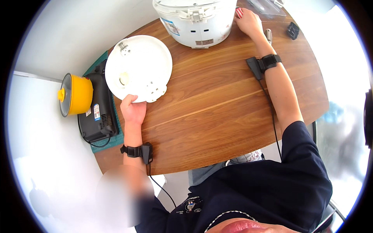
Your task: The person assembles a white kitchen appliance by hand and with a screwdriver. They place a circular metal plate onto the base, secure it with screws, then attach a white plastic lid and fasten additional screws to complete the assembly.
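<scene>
A round white rice cooker lid is held at its near edge by my left hand. My thumb lies on top of it and the other fingers are hidden underneath. At the far side of the table stands a white rice cooker body with a latch piece at its rim. My right hand is closed beside the cooker's right wall. A small red-and-white striped thing shows at its fingers; its kind I cannot make out.
Left of the lid, a black appliance sits on a green mat, with a yellow pot against it. A metal piece lies by my right forearm. Farther right are a small black part and a clear plastic bag. Cables trail from both wrist straps.
</scene>
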A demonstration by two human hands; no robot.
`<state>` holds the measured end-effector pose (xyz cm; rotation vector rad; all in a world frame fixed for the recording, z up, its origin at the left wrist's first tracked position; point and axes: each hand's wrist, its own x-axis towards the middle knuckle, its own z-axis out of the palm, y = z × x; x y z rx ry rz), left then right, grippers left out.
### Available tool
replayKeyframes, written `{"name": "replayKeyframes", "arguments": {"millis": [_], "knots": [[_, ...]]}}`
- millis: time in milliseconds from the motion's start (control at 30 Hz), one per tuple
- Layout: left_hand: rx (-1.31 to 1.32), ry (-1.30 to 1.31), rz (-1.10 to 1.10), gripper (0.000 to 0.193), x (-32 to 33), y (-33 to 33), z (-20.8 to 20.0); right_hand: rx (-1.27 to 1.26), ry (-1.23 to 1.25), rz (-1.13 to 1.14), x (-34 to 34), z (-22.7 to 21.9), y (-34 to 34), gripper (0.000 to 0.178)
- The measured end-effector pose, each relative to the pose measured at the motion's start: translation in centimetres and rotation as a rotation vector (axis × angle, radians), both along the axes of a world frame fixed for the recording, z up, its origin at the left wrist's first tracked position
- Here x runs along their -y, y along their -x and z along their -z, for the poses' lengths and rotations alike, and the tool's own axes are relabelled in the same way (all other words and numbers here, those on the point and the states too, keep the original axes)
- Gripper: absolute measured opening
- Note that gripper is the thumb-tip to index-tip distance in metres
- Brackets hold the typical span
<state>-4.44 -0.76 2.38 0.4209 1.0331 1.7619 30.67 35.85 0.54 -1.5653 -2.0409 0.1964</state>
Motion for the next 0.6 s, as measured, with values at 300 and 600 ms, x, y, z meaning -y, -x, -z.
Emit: {"name": "replayKeyframes", "arguments": {"millis": [300, 600], "knots": [[-0.010, -0.038, 0.012, 0.074, -0.1, -0.1, 0.4, 0.090, -0.036, 0.022, -1.3, 1.2, -0.2, 0.033], [-0.012, -0.054, 0.035, 0.070, 0.1, -0.6, -0.4, -0.555, 0.203, 0.009, 1.4, -1.9, 0.7, 0.023]]}}
